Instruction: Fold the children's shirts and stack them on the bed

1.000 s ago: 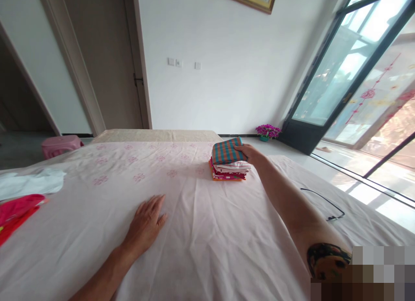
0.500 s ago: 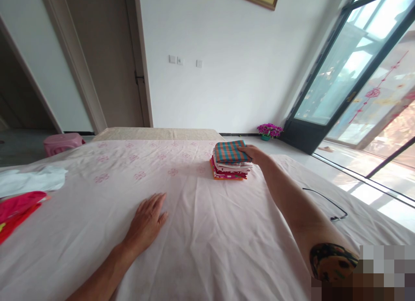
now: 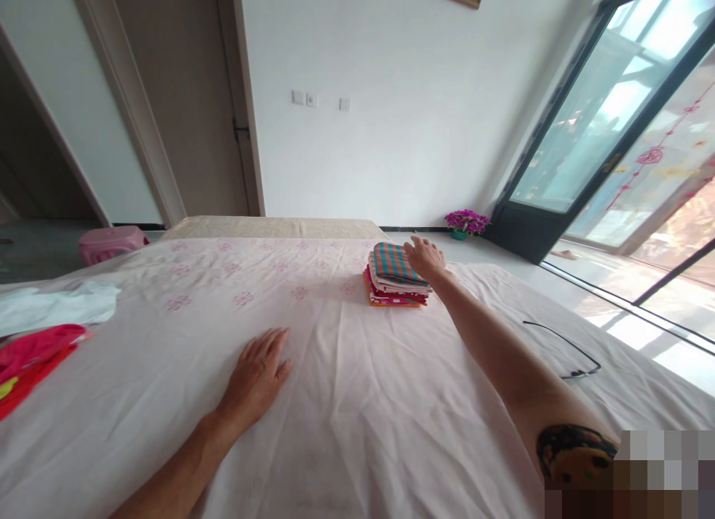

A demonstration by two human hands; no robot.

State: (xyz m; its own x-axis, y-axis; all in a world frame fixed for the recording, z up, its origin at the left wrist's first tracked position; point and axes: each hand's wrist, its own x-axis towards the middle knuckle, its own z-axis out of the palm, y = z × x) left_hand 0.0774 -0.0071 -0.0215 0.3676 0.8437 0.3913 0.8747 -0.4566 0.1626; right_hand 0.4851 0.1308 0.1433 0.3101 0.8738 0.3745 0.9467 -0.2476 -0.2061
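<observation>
So the biggest thing here is the pale pink sheet (image 3: pixel 357 400), wrinkled all over, with little pink flower motifs across its far half. Over at the left edge there's a rumpled white cloth (image 3: pixel 59 308) with some bright red and pink fabric (image 3: pixel 42 355) right beside it, and a spot of yellow showing on the red.

Next size down is the folded stack (image 3: pixel 398 290), sitting on the sheet a bit right of middle, toward the far side. Pretty neat pile tbh: whitish and pale pink layers up high, then deep red with light flecks, then an orange edge at the very bottom. The edges are a little uneven. On top is a teal and orange-brown checked cloth (image 3: pixel 391 262), folded into a tidy rectangle with rounded corners.

Right hand (image 3: pixel 427 258) is at that cloth's right side, grip let go, fingers loose; can't tell if they're touching it. Left hand (image 3: pixel 257 377) lies palm down on the sheet, grip relaxed, holding nothing.
</observation>
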